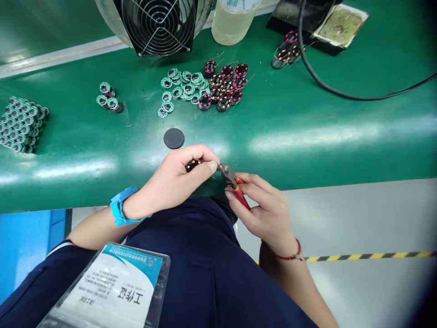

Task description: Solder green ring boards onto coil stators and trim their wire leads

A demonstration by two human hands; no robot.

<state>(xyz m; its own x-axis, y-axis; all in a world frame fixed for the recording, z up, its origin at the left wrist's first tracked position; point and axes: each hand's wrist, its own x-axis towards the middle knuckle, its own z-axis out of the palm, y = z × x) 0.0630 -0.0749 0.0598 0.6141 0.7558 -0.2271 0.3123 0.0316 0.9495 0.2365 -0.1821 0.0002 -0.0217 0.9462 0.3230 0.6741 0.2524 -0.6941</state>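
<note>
My left hand (180, 175) is closed around a small motor stator (193, 165) wound with copper, mostly hidden by the fingers. Its thumb and forefinger pinch together close to the jaws of the cutting pliers (235, 183). Those red-handled pliers are gripped in my right hand (262, 207), with the jaws pointing up and left toward the left fingertips. Whether a wire lies between the jaws is too small to tell. Just beyond my left hand a flat black disc (174, 138) lies on the green bench (307, 150).
Loose green circuit rings (188, 89) lie beside a cluster of wound stators (225, 86). Stacked assemblies (23, 123) stand far left, with three more (109, 98) nearer. A fan (159, 25), a container of liquid (234, 23), a sponge tray (339, 27) and a black cable (341, 94) are behind.
</note>
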